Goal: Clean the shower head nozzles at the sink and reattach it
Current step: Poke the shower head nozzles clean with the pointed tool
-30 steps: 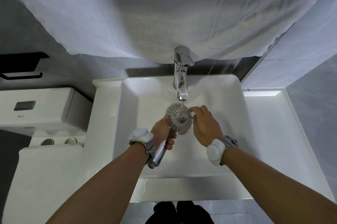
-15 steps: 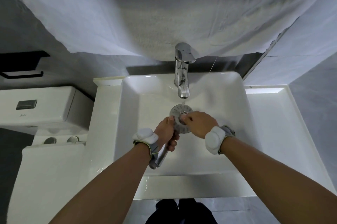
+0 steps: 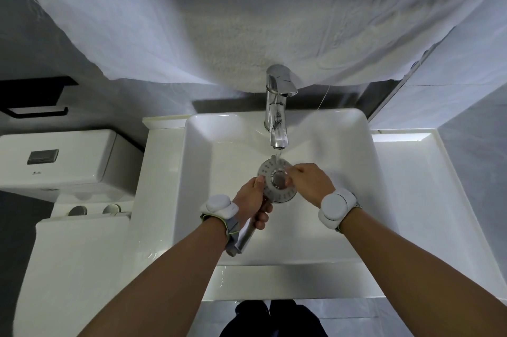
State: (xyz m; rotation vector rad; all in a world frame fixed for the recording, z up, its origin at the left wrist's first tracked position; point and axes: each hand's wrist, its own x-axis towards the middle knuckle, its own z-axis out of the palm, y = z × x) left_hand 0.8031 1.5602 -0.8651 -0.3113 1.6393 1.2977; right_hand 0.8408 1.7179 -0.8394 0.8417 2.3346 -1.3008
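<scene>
White ceramic forms the rectangular sink basin (image 3: 208,199), which is set into a white tabletop (image 3: 428,213). A chrome faucet (image 3: 277,106) stands at the middle of the basin's back edge, and a thin stream of water (image 3: 277,156) falls from its spout onto the shower head (image 3: 270,173).

The shower head is held over the centre of the basin, directly below the spout, with its round grey nozzle face turned upward. Rings of small nozzles surround a chrome centre disc.

The left hand (image 3: 253,199) grips the shower head's handle (image 3: 245,237), fingers curled around it, with the thumb resting on the left rim of the nozzle face. The handle end projects toward the basin's front edge, beneath the left wrist.

The right hand (image 3: 308,183) is at the right side of the nozzle face. Its fingers are curled, and the fingertips (image 3: 290,173) touch the face beside the centre disc. It encloses no object.

Each wrist carries a white wristband device (image 3: 336,206).

A white cloth (image 3: 247,20) hangs on the wall above the faucet. A white toilet cistern (image 3: 68,158) stands beyond the tabletop's left edge, with a black holder (image 3: 35,106) mounted on the wall above it.
</scene>
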